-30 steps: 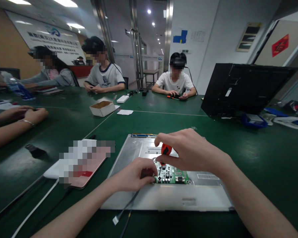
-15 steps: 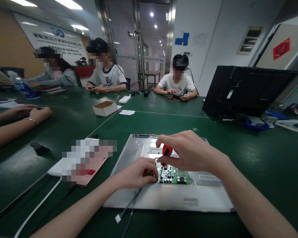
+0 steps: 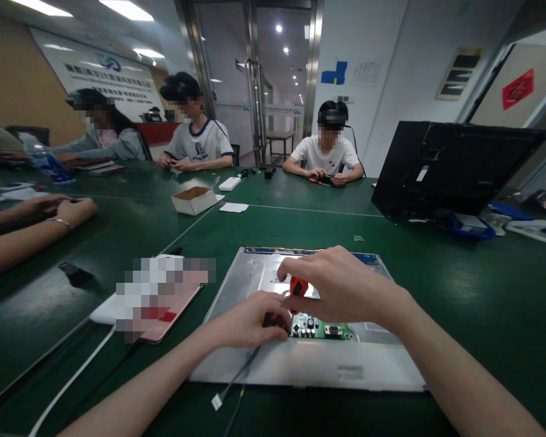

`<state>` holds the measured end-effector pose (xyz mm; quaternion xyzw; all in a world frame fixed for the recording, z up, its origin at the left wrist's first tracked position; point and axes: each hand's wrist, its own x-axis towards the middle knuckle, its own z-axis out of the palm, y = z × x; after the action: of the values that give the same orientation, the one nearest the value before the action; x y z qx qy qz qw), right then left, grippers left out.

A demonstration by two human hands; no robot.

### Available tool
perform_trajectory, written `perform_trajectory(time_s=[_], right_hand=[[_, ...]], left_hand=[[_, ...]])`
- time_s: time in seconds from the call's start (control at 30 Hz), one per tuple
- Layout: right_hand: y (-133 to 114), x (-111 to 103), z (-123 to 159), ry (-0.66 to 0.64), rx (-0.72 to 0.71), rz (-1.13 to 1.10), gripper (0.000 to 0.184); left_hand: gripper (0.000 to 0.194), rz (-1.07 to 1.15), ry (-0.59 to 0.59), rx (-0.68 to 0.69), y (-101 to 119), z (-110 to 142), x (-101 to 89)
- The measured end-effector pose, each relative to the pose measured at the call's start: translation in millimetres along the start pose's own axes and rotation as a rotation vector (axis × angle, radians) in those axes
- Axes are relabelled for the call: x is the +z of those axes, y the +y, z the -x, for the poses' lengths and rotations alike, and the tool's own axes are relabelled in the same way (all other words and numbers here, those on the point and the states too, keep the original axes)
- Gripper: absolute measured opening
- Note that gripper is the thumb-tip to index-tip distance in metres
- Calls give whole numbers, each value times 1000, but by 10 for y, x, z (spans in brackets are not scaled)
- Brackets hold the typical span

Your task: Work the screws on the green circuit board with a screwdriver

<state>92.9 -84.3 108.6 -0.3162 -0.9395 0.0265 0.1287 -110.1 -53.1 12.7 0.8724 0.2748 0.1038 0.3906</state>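
Pink phone (image 3: 184, 304) on tabletop (image 3: 131, 370), L side | white plug (image 3: 216, 401) on cable, nr panel's front edge | L hand (image 3: 259, 318) curled at board's L edge, can't tell if gripping | circuit board (image 3: 321, 328) on metal panel (image 3: 300, 363), flat on tabletop | red screwdriver (image 3: 298, 286) over board, gripped by R hand (image 3: 341, 285)

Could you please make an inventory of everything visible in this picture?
panel: one, silver, in front
board: one, green, on panel
screwdriver: one, red-black handle, right hand
cables: several, dark or white, near left
phone: one, pink, left of panel
box: one, white, mid-table
bottle: one, blue, far left
monitor: one, black, right
table: one, green, beneath
people: several, grey or white tops, around table
small items: several, mixed, on table
left hand: one, bare, at board's left edge
right hand: one, bare, above board
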Motion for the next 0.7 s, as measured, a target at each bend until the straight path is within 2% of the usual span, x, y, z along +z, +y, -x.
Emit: perform_trajectory(time_s=[0.27,0.5,0.7], right_hand=[[6,20,-37,-8,-9,-14,18],[2,44,-44,-9,-15,8,17],[6,54,-35,-4,-11,16,16]], left_hand=[[2,5,14,5,-39,0,20],[4,69,4,-55,-25,-1,25],[0,60,14,-13,-28,-4,21]])
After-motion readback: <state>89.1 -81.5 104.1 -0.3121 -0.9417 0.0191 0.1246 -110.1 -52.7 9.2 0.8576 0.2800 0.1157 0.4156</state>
